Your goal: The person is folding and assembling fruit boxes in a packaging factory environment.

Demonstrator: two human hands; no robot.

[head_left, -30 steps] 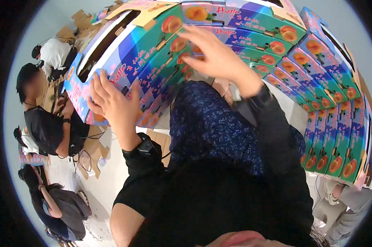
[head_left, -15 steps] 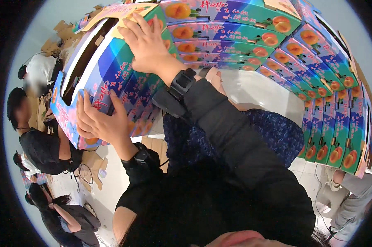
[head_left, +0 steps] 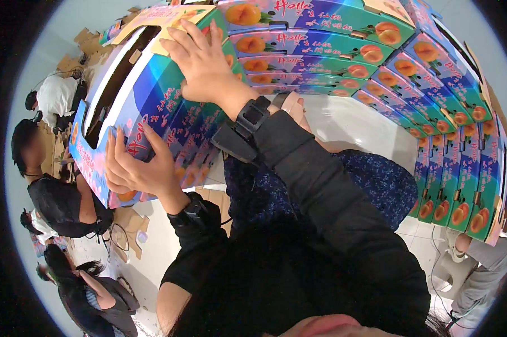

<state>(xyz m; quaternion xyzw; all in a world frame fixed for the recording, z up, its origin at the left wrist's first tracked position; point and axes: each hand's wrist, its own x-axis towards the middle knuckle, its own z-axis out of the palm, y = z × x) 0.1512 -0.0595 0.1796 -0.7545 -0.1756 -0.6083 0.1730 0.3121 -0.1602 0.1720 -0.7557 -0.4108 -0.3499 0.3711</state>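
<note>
From where I stand, the box sits on top of the stack at the person's left, its long dark slot facing up. Both hands are on it. The right hand lies spread over the far end, fingers on the top edge, wrist over the printed side. The left hand is spread at the near corner, thumb apart from its fingers. Neither is clenched; they look to rest against the cardboard rather than grip it, though how hard they press I can't tell.

With 2 hands at opposite ends, I'd say the box is best handled with even, flat pressure, so that it doesn't twist. Fingertips belong on the firm edges, clear of the slot, where the card may bend. The lower boxes' faces make a good guide for lining up. I'd mind the next stack, just beside the far end: a hard shove could knock it.
</note>
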